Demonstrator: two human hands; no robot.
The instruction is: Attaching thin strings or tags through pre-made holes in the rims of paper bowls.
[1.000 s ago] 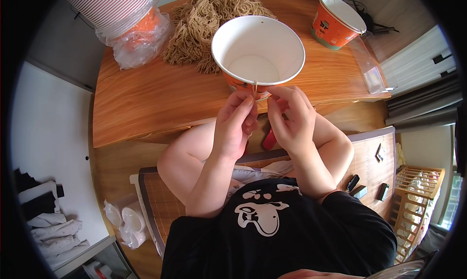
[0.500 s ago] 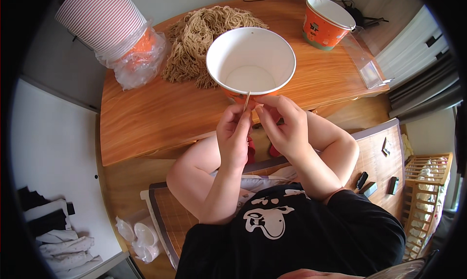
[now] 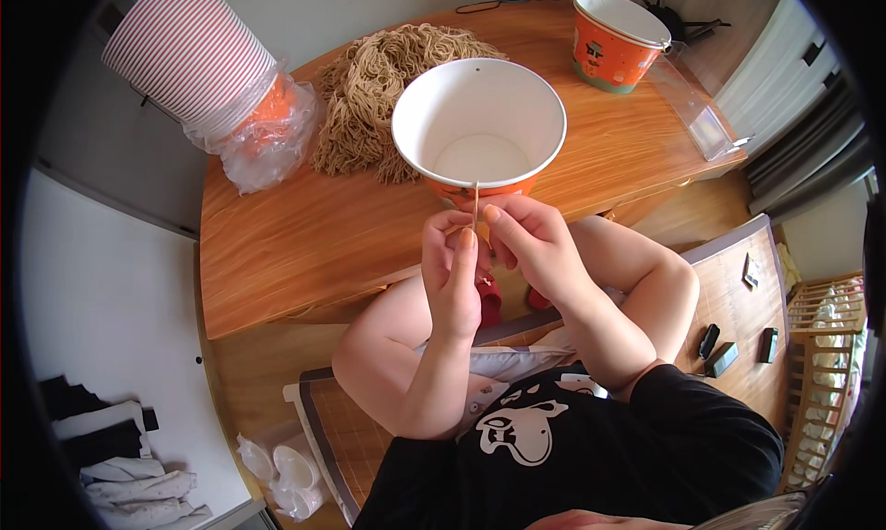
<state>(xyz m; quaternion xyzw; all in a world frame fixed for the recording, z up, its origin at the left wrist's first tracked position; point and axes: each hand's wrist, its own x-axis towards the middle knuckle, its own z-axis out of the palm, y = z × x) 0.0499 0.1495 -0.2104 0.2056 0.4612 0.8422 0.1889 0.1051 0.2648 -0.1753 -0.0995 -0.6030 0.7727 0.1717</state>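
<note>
A large paper bucket (image 3: 480, 114), white inside and orange outside, stands upright near the front edge of the table, its mouth tilted toward me. A short length of tan cord (image 3: 476, 202) runs from the near rim down between my hands. My left hand (image 3: 450, 271) is closed, pinching the cord between thumb and fingers. My right hand (image 3: 540, 248) is also closed just below the rim, its thumb and fingertips meeting at the cord. Behind the bucket, to the left, lies a heap of tan cords (image 3: 378, 96).
A second orange bucket (image 3: 614, 54) stands at the table's far right, beside a clear plastic sheet (image 3: 692, 124). Nested striped buckets (image 3: 198, 54) in clear plastic lean at the left. Dark cables (image 3: 517, 2) lie at the back. Small black objects (image 3: 724, 359) rest on the mat at the right.
The view has shifted slightly. My right fingers have moved closer to the cord at the rim, and my left thumb now points up along it. The bucket stays in place.
</note>
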